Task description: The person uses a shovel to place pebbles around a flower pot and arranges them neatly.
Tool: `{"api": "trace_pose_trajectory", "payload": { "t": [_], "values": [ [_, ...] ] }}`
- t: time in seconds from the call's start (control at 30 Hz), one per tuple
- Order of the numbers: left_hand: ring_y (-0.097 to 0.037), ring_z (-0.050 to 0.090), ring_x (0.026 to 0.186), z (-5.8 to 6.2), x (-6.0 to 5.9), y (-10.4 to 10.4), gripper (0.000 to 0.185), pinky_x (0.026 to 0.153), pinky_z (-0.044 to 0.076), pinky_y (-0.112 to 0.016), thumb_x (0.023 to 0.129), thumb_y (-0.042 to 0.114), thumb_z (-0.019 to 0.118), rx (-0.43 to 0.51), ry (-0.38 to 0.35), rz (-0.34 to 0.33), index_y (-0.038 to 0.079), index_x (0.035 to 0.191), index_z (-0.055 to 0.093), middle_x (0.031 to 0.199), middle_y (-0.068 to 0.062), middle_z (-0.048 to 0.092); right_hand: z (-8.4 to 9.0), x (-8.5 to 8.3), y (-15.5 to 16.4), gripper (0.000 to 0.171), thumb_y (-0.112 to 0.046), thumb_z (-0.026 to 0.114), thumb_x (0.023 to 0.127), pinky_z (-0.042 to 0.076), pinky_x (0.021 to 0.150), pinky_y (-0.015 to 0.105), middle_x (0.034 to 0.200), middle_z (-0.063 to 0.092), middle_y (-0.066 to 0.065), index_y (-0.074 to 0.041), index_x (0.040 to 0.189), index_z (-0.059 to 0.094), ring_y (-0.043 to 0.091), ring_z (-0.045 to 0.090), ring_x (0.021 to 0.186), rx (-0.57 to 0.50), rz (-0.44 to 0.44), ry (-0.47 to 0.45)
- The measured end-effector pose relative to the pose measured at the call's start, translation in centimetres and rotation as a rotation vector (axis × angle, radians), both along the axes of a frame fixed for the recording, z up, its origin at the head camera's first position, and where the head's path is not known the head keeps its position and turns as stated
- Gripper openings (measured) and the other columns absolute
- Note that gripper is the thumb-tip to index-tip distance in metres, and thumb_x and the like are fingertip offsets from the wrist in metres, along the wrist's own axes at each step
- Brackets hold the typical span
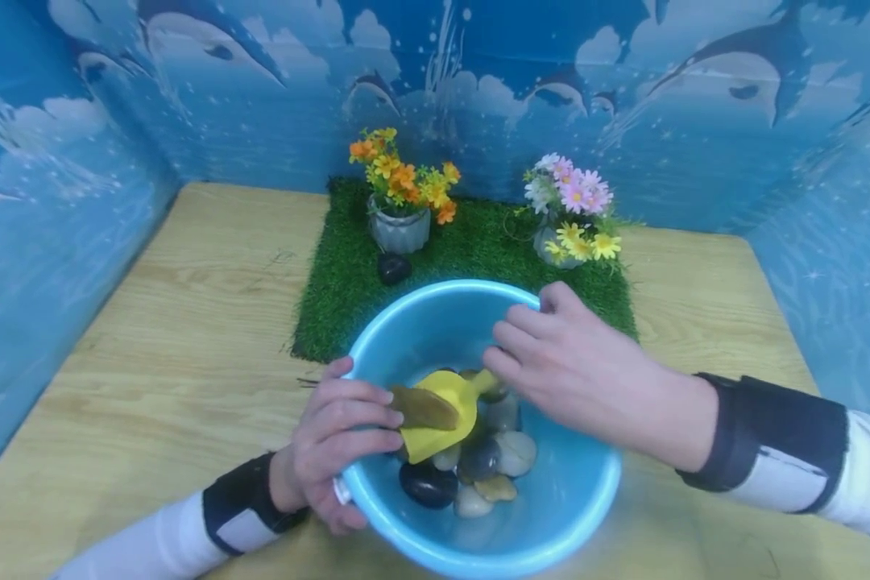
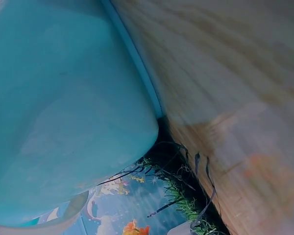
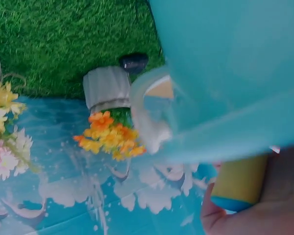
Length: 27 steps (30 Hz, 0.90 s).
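- The left hand (image 1: 337,439) grips the rim of the blue basin (image 1: 580,499), thumb inside on a brown stone (image 1: 424,408).
- The right hand (image 1: 576,374) holds the yellow scoop (image 1: 442,419) by its handle, above the pebbles (image 1: 478,467) in the basin.
- The basin stands on the desk (image 1: 188,322), before the grass mat (image 1: 341,274).

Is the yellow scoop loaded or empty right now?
Loaded. In the head view the scoop carries one brown stone over the stones in the blue basin; the left hand touches that stone.
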<state>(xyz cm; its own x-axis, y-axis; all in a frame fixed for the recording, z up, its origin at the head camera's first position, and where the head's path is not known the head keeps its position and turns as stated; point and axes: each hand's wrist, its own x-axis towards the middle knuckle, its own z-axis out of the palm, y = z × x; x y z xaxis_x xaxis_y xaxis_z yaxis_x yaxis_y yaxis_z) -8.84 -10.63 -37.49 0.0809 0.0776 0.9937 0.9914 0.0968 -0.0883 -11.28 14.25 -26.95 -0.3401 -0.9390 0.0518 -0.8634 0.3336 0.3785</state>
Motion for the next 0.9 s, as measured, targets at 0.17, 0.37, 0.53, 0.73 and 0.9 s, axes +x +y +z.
{"api": "trace_pose_trajectory", "payload": {
  "t": [0.17, 0.37, 0.53, 0.73, 0.9],
  "values": [
    [-0.027, 0.056, 0.078, 0.2, 0.1, -0.2, 0.053, 0.11, 0.032, -0.044, 0.101, 0.042, 0.039, -0.01, -0.008, 0.001, -0.001, 0.081, 0.063, 0.078, -0.014, 0.063, 0.2, -0.1, 0.5, 0.017, -0.01, 0.07, 0.089, 0.033, 0.07, 0.041, 0.077, 0.039, -0.001, -0.012, 0.094, 0.054, 0.02, 0.034, 0.073, -0.103, 0.005, -0.09],
    [-0.027, 0.056, 0.078, 0.3, 0.0, 0.1, 0.054, 0.11, 0.033, -0.044, 0.102, 0.042, 0.038, 0.011, 0.002, 0.015, -0.004, 0.087, 0.063, 0.083, -0.017, 0.065, 0.5, -0.7, 1.2, 0.025, -0.037, 0.072, 0.087, 0.031, 0.071, 0.039, 0.081, 0.046, -0.004, -0.017, 0.098, 0.06, 0.017, 0.039, 0.075, -0.229, 0.096, -0.195],
    [-0.028, 0.057, 0.08, -0.1, 0.0, 0.0, 0.055, 0.11, 0.033, -0.045, 0.101, 0.043, 0.038, 0.011, 0.002, 0.018, -0.004, 0.088, 0.063, 0.086, -0.018, 0.066, 1.3, -0.8, 2.6, 0.023, -0.043, 0.067, 0.09, 0.027, 0.072, 0.037, 0.084, 0.048, -0.008, -0.022, 0.1, 0.063, 0.012, 0.04, 0.077, -0.236, 0.126, -0.294],
    [-0.028, 0.057, 0.079, 0.1, -0.1, 0.2, 0.055, 0.11, 0.033, -0.045, 0.101, 0.043, 0.037, 0.013, 0.016, 0.01, -0.004, 0.088, 0.063, 0.085, -0.018, 0.065, 2.0, -0.6, 4.9, 0.026, -0.041, 0.066, 0.09, 0.028, 0.075, 0.031, 0.093, 0.057, -0.014, -0.023, 0.108, 0.068, 0.007, 0.045, 0.081, -0.295, 0.119, -0.372],
    [-0.028, 0.057, 0.08, -0.2, 0.1, 0.1, 0.054, 0.11, 0.033, -0.046, 0.101, 0.042, 0.038, 0.01, 0.001, 0.013, -0.004, 0.087, 0.063, 0.085, -0.018, 0.065, 3.1, -1.7, 6.2, 0.031, -0.043, 0.057, 0.098, 0.032, 0.08, 0.028, 0.097, 0.061, -0.014, -0.018, 0.11, 0.069, 0.005, 0.051, 0.086, -0.38, 0.1, -0.386]
  ]
}}
